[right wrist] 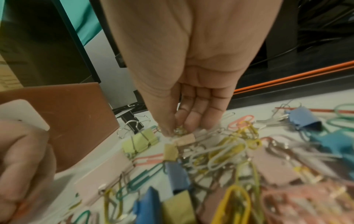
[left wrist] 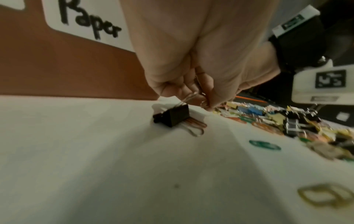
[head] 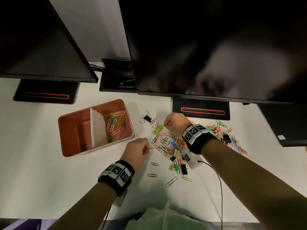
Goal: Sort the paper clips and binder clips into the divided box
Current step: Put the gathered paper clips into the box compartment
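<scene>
The orange divided box (head: pixel 71 130) (left wrist: pixel 67 68) (right wrist: pixel 76 113) sits left of centre; its right compartment holds several coloured paper clips (head: pixel 116 123), beyond a white divider (head: pixel 98 128). A mixed pile of paper clips and binder clips (head: pixel 174 146) (right wrist: pixel 220 159) lies to its right. My left hand (head: pixel 147 149) (left wrist: pixel 199 100) pinches the wire handle of a black binder clip (left wrist: pixel 176 116) on the table, with an orange paper clip (left wrist: pixel 197 125) (head: pixel 152 148) beside it. My right hand (head: pixel 165 124) (right wrist: pixel 177 130) pinches a yellowish paper clip at the pile's far left edge.
Two dark monitors (head: pixel 199 47) overhang the back, their bases (head: pixel 201 110) on the table. Another black binder clip (head: pixel 147 118) lies apart behind the pile. Loose paper clips (head: pixel 152 175) lie in front. A cable (head: pixel 219 188) trails from my right wrist. The box label reads "Paper" (left wrist: pixel 90 22).
</scene>
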Tool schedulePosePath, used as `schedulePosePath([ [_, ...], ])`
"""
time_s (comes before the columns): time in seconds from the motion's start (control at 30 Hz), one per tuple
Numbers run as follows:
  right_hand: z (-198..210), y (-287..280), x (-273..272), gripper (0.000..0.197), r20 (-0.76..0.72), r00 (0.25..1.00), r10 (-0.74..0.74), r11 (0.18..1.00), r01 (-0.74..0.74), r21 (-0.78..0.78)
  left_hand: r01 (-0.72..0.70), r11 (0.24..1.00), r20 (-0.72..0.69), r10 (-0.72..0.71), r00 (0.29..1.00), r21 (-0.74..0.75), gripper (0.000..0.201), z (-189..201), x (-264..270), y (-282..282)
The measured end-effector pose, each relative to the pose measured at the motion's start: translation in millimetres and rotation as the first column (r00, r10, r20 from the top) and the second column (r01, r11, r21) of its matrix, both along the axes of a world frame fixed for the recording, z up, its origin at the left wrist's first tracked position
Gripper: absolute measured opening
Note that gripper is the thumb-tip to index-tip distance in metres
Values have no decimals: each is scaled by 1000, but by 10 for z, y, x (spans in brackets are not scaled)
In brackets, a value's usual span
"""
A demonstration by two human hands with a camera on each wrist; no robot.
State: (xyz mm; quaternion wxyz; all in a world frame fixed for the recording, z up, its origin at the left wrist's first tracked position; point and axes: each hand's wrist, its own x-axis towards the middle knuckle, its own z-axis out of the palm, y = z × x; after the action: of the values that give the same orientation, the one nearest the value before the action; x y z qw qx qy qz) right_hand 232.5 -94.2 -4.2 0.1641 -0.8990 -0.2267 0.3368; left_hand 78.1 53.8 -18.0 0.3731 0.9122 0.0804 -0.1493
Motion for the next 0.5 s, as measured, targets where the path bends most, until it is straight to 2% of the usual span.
schedulePosePath([
  [0.17, 49, 118, 102, 21, 101, 992, 74, 988, -86, 129, -137, 985, 16, 140, 990, -108, 14, -3, 164, -17],
  [0.27, 87, 273, 153, 32, 51, 971, 234, 970, -237, 52, -191, 974, -36, 188, 982, -120, 36, -44, 260, -81],
  [0.33, 89, 339, 168, 34, 15, 951, 308, 951, -308, -16, -204, 975, -70, 198, 978, -91, 44, -90, 304, -117],
  [0.4, 67, 359, 170, 32, -10, 940, 341, 939, -341, -48, -191, 980, -90, 185, 979, -61, 44, -128, 326, -137],
  [0.5, 20, 326, 165, 21, 9, 942, 335, 940, -334, -63, -131, 991, -51, 131, 990, -7, 32, -147, 336, -148],
])
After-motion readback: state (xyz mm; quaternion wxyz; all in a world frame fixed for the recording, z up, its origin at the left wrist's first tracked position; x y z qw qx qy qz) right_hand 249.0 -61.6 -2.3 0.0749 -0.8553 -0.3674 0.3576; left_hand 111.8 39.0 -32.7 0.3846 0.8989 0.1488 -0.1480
